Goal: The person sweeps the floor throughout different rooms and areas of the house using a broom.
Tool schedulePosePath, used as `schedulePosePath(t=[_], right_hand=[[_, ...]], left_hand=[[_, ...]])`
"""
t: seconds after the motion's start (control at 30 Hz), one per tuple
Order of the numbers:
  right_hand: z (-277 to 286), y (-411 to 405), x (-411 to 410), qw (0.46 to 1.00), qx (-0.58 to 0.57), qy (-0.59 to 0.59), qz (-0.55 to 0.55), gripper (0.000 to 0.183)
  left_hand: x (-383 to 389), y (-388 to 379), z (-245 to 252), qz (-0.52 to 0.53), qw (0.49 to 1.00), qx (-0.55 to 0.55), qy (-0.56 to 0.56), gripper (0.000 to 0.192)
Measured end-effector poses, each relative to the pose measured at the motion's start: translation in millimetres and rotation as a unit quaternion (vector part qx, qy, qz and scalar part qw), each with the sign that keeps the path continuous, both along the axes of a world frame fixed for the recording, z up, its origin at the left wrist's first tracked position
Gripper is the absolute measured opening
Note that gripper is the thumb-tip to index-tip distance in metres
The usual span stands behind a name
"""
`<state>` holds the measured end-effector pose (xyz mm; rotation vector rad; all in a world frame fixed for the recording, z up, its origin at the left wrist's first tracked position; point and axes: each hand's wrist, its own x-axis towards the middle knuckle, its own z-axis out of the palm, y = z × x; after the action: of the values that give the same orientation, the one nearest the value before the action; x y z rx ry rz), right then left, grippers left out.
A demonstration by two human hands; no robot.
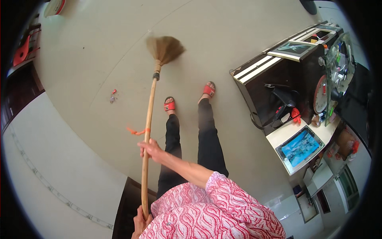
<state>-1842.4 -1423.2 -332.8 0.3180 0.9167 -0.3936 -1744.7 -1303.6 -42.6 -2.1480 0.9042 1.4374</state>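
Observation:
A broom with a long wooden handle (150,110) slants down across my front. Its fan of straw bristles (167,49) is over the floor ahead of my feet, a little blurred at the edges. My right hand (151,150) grips the handle partway up, just below a strip of orange cord (137,131) tied around it. Lower down, my left hand (141,221) wraps the handle's end close to my body, partly hidden by the patterned shirt. Left of the handle, a small pile of litter (112,99) with a red scrap (114,91) lies on the floor.
A dark cabinet (259,74) stands to the right, with a black bicycle saddle (285,96), a round clock (320,94) and a glass sheet on or against it. White wall (59,161) borders the left side. A red chair (22,53) and a tub (54,7) are at upper left.

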Motion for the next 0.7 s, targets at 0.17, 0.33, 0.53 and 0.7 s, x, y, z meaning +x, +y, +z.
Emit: schedulePosePath(t=[0.17,0.33,0.53,0.7], right_hand=[[65,18,-25,0.999,-0.021,-0.016,0.026,0.015],[31,41,-65,0.996,0.072,0.043,-0.027,0.015],[-5,47,-32,0.987,0.138,-0.052,0.064,0.013],[-3,18,25,0.983,0.083,-0.156,0.053,0.012]], left_hand=[[31,51,20,0.019,0.991,0.131,0.025,0.048],[26,-5,3,0.052,0.989,0.071,0.120,0.035],[18,-7,7,0.006,0.997,0.060,0.042,0.043],[7,9,20,0.041,0.999,0.002,-0.034,0.044]])
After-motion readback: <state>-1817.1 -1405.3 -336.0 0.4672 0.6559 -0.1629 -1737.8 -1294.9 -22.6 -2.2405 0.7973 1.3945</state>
